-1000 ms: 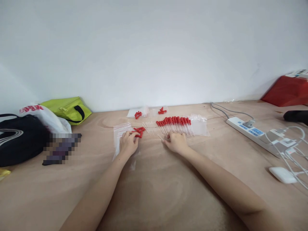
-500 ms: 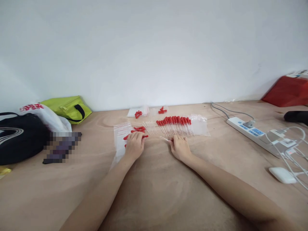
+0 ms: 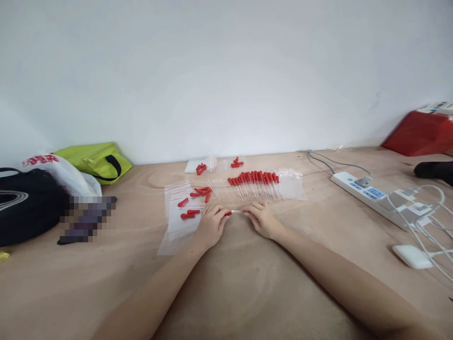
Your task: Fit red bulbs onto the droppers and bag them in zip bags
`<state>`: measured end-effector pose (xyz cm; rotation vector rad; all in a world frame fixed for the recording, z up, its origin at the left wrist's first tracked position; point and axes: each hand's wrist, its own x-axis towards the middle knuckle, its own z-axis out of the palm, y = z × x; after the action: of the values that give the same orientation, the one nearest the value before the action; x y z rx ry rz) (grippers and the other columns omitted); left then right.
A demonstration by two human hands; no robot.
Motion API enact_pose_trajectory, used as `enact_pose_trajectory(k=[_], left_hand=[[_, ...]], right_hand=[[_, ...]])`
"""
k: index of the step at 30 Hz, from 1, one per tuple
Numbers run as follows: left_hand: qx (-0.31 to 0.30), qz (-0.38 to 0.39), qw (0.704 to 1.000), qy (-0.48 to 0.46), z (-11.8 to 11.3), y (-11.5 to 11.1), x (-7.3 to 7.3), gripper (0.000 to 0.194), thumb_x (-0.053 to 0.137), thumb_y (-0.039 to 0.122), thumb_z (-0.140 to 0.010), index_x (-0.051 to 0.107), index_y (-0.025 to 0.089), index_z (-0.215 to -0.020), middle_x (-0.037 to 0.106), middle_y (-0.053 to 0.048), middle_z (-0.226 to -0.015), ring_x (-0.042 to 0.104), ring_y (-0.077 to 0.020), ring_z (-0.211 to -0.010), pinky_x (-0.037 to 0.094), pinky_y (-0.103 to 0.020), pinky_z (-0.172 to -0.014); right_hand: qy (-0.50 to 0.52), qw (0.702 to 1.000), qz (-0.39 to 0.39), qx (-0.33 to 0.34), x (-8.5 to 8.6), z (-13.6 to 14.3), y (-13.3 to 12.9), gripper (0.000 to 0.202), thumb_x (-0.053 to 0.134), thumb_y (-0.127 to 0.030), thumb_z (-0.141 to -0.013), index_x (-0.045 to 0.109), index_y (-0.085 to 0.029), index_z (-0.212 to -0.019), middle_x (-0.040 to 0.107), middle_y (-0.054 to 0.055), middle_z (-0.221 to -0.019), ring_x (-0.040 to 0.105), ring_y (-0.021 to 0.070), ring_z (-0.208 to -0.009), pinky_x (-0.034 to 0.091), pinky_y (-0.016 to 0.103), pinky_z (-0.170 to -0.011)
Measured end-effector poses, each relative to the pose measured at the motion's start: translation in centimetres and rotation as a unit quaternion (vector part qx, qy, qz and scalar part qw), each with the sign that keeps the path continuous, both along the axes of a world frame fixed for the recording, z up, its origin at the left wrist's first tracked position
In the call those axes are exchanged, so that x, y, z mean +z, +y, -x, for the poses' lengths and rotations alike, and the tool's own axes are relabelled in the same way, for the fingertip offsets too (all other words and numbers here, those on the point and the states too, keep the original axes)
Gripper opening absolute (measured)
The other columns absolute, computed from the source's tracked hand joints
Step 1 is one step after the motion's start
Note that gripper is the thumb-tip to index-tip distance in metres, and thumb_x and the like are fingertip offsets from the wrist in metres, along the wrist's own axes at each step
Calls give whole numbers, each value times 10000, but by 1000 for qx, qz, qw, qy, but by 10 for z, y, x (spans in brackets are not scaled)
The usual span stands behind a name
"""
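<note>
My left hand (image 3: 213, 225) is closed on a red rubber bulb (image 3: 229, 214), whose tip shows at the fingertips. From that bulb a thin clear tube (image 3: 236, 211) runs across to my right hand (image 3: 260, 219), which pinches its other end. Behind my right hand lies a row of clear tubes with red bulbs (image 3: 253, 178). Several bare tubes (image 3: 218, 188) lie to the left of that row. Loose red bulbs (image 3: 201, 191) rest on and beside clear zip bags (image 3: 177, 233), left of my left hand.
Small bags with red bulbs (image 3: 201, 168) lie near the wall. At the left are a black bag (image 3: 31, 208), a white bag (image 3: 76, 177) and a green bag (image 3: 94, 158). A power strip (image 3: 368, 196), cables and a white case (image 3: 412, 256) are at the right.
My left hand has moved right from the loose bulbs with one bulb in its fingers. The bulb now meets the end of the tube held by my right hand.
</note>
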<state>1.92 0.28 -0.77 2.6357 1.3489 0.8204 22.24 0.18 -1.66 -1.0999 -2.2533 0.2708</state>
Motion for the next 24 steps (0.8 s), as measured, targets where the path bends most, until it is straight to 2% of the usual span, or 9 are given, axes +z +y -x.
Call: enact_pose_trajectory(k=[5, 13, 24], left_hand=[[-8, -4, 1000, -10, -1, -1, 2, 171, 415, 213, -877, 581, 171, -888, 619, -41, -865, 536, -191, -852, 397, -351, -794], [-89, -16, 996, -26, 1, -3, 5, 201, 398, 242, -888, 584, 185, -838, 633, -23, -814, 545, -157, -786, 372, -335, -817], [-82, -37, 996, 0, 0, -3, 3, 194, 404, 224, -874, 578, 175, -803, 616, -10, -742, 548, -136, -716, 347, -366, -878]], right_hand=[[8, 1000, -19, 9, -2, -1, 0, 234, 359, -200, -886, 582, -179, -955, 613, 58, -881, 539, 143, -825, 280, 314, -779], [34, 998, -5, 44, 0, -6, 5, 224, 419, -198, -867, 630, -236, -931, 631, 23, -841, 547, 132, -814, 217, 333, -805], [-109, 989, -101, -21, 6, -4, -1, 228, 445, -168, -801, 648, -213, -892, 612, 23, -756, 476, 118, -664, 173, 317, -690]])
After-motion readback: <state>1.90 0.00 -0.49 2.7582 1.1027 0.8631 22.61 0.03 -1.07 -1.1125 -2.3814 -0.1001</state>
